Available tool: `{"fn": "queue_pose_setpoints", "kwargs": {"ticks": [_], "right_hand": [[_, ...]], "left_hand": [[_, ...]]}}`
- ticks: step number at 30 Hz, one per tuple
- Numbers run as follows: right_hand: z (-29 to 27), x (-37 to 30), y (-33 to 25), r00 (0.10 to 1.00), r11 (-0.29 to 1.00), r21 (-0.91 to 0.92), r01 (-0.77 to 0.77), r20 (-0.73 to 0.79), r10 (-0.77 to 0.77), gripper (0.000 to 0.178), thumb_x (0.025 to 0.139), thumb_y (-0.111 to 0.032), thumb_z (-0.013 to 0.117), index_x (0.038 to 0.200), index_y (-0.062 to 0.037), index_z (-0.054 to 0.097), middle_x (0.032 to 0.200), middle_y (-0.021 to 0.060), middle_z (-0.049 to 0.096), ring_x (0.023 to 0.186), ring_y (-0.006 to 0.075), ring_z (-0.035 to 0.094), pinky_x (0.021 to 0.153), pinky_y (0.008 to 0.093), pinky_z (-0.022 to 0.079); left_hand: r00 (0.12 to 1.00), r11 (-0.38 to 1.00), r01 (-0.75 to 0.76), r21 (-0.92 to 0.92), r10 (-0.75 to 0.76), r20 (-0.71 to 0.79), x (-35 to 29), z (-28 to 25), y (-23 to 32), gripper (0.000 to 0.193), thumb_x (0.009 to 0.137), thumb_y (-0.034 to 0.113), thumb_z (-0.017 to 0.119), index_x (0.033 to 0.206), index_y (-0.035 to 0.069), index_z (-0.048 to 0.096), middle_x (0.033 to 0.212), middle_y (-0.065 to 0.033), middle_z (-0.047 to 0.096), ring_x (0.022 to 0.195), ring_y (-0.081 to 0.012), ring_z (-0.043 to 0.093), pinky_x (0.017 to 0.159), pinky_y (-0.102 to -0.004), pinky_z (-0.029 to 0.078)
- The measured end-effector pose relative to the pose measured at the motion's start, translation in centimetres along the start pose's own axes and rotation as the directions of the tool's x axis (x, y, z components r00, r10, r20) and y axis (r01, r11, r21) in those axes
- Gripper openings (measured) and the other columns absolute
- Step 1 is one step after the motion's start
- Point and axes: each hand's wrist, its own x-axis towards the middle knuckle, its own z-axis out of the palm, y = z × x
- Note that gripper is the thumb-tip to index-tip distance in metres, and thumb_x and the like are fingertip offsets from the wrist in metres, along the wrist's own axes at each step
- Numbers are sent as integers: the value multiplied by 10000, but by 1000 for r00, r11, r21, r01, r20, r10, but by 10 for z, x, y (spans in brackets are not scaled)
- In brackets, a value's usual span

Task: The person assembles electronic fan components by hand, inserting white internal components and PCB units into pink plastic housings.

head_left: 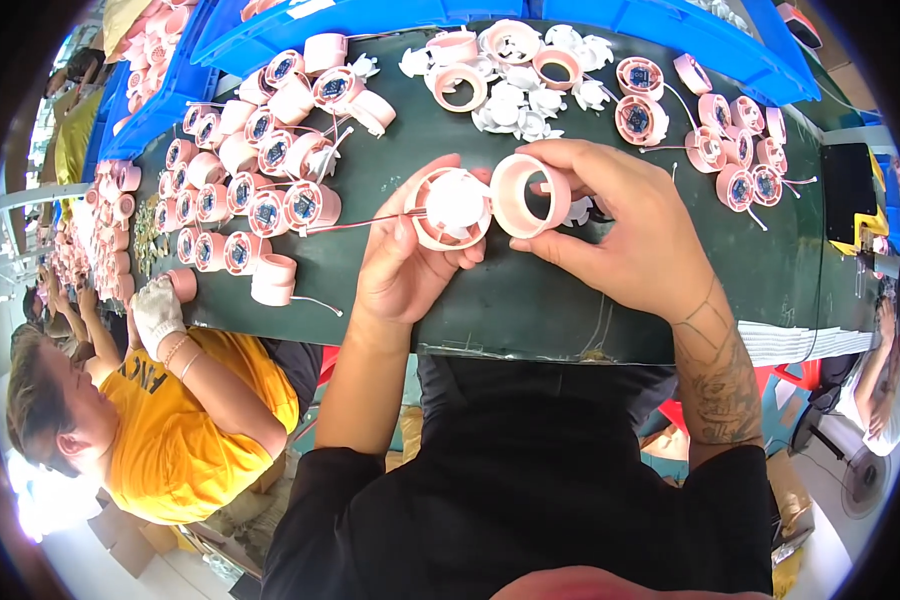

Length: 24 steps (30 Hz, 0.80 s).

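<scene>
Mating step, by the look of it: left hand (pixel 402 268) pinching a round pink plastic housing with a white fan-shaped insert (pixel 452 207) seated in it, fingers closed round the lower rim, thin red lead trailing off toward the tabletop's left edge; right hand (pixel 610 225) curled shut on an open pink plastic ring (pixel 530 195), thumb under, fingers over the top; both parts held just above the dark green tabletop (pixel 530 300) near the middle of its near edge, rims touching or almost, ring's open face turned toward the housing; cannot tell if already engaged.

Next move likely calls for squaring the ring to the housing, lining up the notch on its rim, then pressing the two together evenly; lead needs keeping out of the joint or risks a pinch.

Around: rows of assembled pink housings with blue circuit boards (pixel 260 190) along the left edge; loose white fan inserts (pixel 525 100) at the far edge; more wired units (pixel 730 150) toward the far right corner; blue plastic bins (pixel 390 18) beyond; co-worker's white-gloved hand (pixel 156 312) at the near left corner.
</scene>
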Motion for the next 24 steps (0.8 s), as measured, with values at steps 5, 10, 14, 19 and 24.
{"fn": "queue_pose_setpoints", "kwargs": {"ticks": [5,10,14,19,24], "right_hand": [[-1,1,-2,998,1000,28,-2,59,1,534,744,-114,896,1227,-40,681,1124,112,722,947,221,732,817,317,597],[6,1,-6,992,990,-83,114,69,-109,487,772,-145,856,1235,-154,702,975,27,610,801,207,659,694,350,546],[0,2,-11,984,994,-61,94,160,-83,572,752,-169,874,1299,-182,709,933,33,595,828,192,650,716,324,540],[-5,-5,-18,971,999,17,33,238,-36,702,718,-254,920,1363,-116,678,1070,77,703,942,255,666,812,361,539],[-51,-23,0,998,952,-302,-47,-57,32,642,704,-212,917,1294,-89,695,1111,108,700,957,303,663,835,374,522]], "left_hand": [[1000,976,-29,217,25,18,-2,2,-1,738,965,336,744,1500,-57,421,1369,-217,607,1009,-263,718,832,-369,624],[994,899,-84,430,104,-22,1,15,-16,559,975,107,718,1463,-40,489,1309,-147,655,1170,-206,662,993,-366,561],[997,892,-63,448,36,69,2,19,-6,540,943,43,738,1432,-50,527,1298,-158,669,1180,-208,659,1013,-358,543],[999,866,17,501,-37,28,-22,22,18,497,883,17,791,1326,-63,582,1219,-145,689,1145,-217,668,1004,-364,548],[924,161,74,984,361,-128,-65,3,67,499,799,-28,835,1264,16,661,966,-33,708,719,-52,582,651,-203,473]]}}
